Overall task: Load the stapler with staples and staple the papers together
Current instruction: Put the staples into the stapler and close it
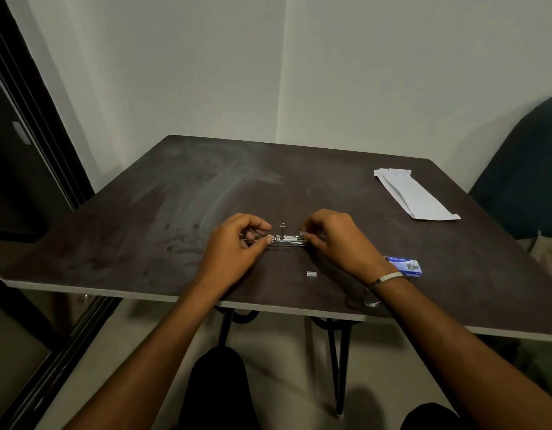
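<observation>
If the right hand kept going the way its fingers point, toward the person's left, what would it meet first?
The right hand, pinching a small staple strip, points along the open stapler. It would likely meet the stapler's upright metal part first, then the left hand holding the other end. Depth is uncertain.

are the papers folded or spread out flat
Folded. The papers lie as a long narrow strip at the table's far right, with stepped layers showing at the far end. Neither hand touches them.

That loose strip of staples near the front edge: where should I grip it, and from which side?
Pinch the loose staple strip across its two long sides, coming straight down from above. It lies flat and alone on the table, apart from the staple box, so nothing seems to block the fingers.
</observation>
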Available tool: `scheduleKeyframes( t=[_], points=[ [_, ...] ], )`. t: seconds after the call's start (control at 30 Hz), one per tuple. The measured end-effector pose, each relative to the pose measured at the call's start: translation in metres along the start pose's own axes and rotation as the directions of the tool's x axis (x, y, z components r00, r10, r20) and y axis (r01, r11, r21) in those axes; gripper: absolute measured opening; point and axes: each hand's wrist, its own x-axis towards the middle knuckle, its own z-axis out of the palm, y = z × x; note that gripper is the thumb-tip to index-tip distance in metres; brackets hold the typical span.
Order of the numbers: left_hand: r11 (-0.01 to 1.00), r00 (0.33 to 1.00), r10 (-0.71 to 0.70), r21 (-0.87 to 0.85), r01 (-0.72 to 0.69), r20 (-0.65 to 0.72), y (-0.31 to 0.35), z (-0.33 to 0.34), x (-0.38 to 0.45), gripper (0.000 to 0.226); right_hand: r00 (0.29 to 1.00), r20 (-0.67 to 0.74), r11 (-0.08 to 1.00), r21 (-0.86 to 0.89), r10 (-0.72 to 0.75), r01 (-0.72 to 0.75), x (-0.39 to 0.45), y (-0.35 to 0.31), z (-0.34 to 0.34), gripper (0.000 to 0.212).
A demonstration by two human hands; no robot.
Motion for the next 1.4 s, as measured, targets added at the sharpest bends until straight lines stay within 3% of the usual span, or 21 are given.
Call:
scheduleKeyframes(
  t=[0.4, 0.57, 0.93, 1.4],
  points=[
    [0.994, 0.998, 0.031, 0.1, -0.035, 0.046, -0.011, 0.021, 0.016, 0.028, 0.999, 0.012, 0.995, 0.097, 0.039, -0.04, 0.007, 0.01, 0.01, 0.014],
    [0.985, 0.995, 0.051, 0.162, -0.065, 0.089, -0.015, 0.026, 0.016, 0.019, 0.998, 0.056, 0.991, 0.13, 0.009, -0.016, 0.013, 0.011, 0.01, 0.014],
    [0.965, 0.996, 0.026, 0.257, -0.047, 0.085, -0.015, 0.027, 0.018, 0.011, 0.971, 0.223, 0.982, 0.145, 0.085, -0.12, 0.022, 0.013, -0.003, 0.015],
    [0.959, 0.994, 0.048, 0.274, -0.072, 0.094, -0.016, 0.028, 0.019, 0.01, 0.957, 0.278, 0.974, 0.179, 0.084, -0.137, 0.028, 0.014, -0.007, 0.015]
  ],
)
